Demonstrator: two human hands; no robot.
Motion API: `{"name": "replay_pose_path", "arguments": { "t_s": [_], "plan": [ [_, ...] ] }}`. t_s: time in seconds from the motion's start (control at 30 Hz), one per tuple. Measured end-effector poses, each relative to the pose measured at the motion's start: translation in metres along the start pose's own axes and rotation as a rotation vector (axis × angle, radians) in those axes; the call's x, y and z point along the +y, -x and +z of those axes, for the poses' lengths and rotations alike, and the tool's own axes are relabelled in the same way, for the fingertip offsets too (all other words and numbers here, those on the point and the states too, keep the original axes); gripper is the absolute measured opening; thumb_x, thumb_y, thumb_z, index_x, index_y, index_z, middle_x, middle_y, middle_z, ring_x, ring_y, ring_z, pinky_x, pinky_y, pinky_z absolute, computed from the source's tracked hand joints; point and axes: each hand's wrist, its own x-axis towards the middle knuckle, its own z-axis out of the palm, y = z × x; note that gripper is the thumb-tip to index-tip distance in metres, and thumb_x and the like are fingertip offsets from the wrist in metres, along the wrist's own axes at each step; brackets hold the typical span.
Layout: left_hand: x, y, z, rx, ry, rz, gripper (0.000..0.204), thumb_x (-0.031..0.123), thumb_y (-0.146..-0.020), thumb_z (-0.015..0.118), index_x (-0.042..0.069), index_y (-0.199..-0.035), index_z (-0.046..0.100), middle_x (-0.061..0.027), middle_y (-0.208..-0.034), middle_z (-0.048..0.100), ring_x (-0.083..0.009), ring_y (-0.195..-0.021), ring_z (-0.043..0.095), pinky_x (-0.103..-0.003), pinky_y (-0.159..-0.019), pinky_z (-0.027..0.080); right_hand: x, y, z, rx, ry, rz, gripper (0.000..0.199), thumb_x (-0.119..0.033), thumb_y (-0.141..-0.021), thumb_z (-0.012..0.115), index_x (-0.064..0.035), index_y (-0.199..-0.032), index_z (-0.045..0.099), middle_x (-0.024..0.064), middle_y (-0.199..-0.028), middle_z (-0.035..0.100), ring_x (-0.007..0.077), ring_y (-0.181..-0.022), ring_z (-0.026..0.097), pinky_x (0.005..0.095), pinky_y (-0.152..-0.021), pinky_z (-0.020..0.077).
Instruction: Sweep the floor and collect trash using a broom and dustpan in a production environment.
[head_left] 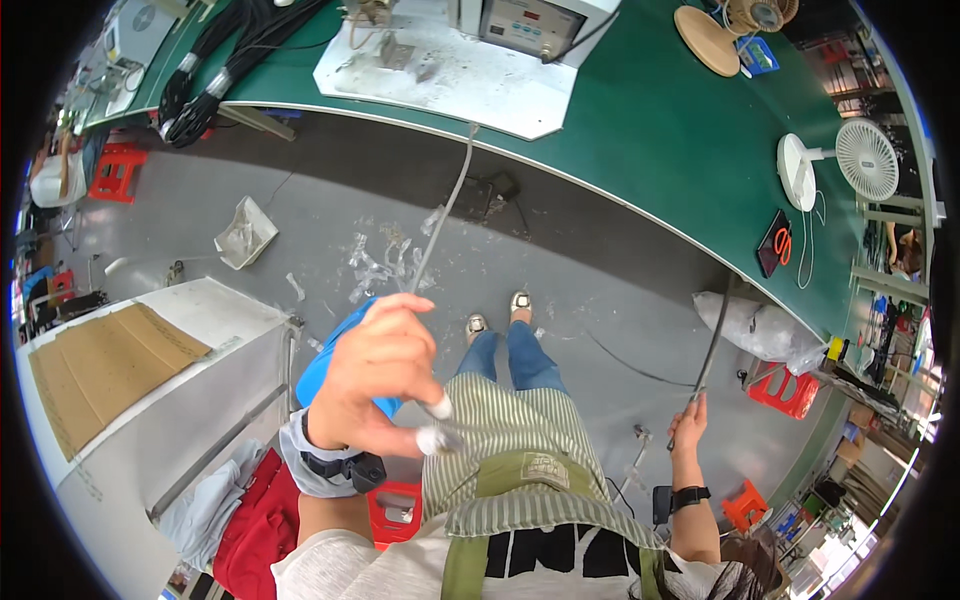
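Grey round cable (450,200) gripped by left hand (380,375), right hand (688,420).

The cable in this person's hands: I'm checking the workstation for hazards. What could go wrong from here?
1. The grey cable runs taut from the bench to the left hand; a hard pull might drag gear off the white plate.
2. Clear plastic scraps litter the floor by the feet, a likely slip hazard.
3. The right hand holds a dark cable stretched across the walkway, which could snag someone.
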Motion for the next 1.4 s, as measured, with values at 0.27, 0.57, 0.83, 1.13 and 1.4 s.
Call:
{"name": "replay_pose_path", "arguments": {
  "t_s": [0.27, 0.57, 0.83, 1.13, 1.4],
  "plan": [
    [-0.021, 0.022, 0.004, 0.149, 0.067, -0.033, 0.014, 0.016, -0.061, 0.072, 0.009, -0.066, 0.061, 0.0005, -0.060, 0.053, -0.0181, -0.063, 0.053, -0.042, -0.087, 0.039, -0.044, -0.005, -0.044, 0.145, 0.062, -0.105, 0.046, -0.026, -0.097, 0.042, -0.0195, -0.141, 0.030, -0.0017, -0.058, 0.042, 0.0068, -0.041, 0.038, 0.0224, -0.034, 0.0313],
    [-0.034, 0.030, 0.044, 0.018, 0.093, -0.086, 0.011, 0.010, -0.065, 0.070, 0.004, -0.068, 0.061, -0.0010, -0.060, 0.051, -0.0173, -0.063, 0.052, -0.040, -0.089, 0.039, -0.024, -0.003, -0.079, 0.259, 0.010, 0.005, 0.050, -0.024, -0.097, 0.042, -0.0188, -0.144, 0.026, 0.0004, -0.056, 0.042, 0.0081, -0.040, 0.039, 0.0236, -0.033, 0.0310],
    [-0.057, 0.053, 0.049, 0.099, 0.169, -0.193, 0.016, 0.013, -0.070, 0.068, 0.005, -0.064, 0.057, 0.0005, -0.058, 0.046, -0.0159, -0.062, 0.047, -0.040, -0.092, 0.035, -0.004, 0.085, -0.078, -0.139, 0.451, 0.041, 0.048, -0.016, -0.095, 0.043, -0.0136, -0.141, 0.032, -0.0015, -0.053, 0.045, 0.0084, -0.040, 0.042, 0.0246, -0.034, 0.0341],
    [-0.065, 0.042, 0.028, 0.452, 0.459, -0.169, 0.037, 0.026, -0.086, 0.056, 0.008, -0.058, 0.040, 0.0002, -0.057, 0.042, -0.0145, -0.063, 0.043, -0.040, -0.092, 0.034, 0.025, 0.107, -0.007, -0.336, 0.349, -0.094, 0.045, -0.013, -0.094, 0.046, -0.0095, -0.138, 0.037, -0.0046, -0.052, 0.043, 0.0051, -0.038, 0.038, 0.0248, -0.035, 0.0300],
    [-0.117, 0.047, -0.038, 0.967, 1.022, -0.111, 0.030, 0.020, -0.095, 0.037, 0.011, -0.067, 0.034, -0.0004, -0.056, 0.031, -0.0141, -0.061, 0.038, -0.034, -0.093, 0.038, 0.050, 0.123, -0.036, 0.051, 0.080, -0.247, 0.043, -0.015, -0.094, 0.047, -0.0091, -0.136, 0.039, -0.0049, -0.052, 0.039, 0.0050, -0.037, 0.034, 0.0235, -0.034, 0.0286]
  ]
}}
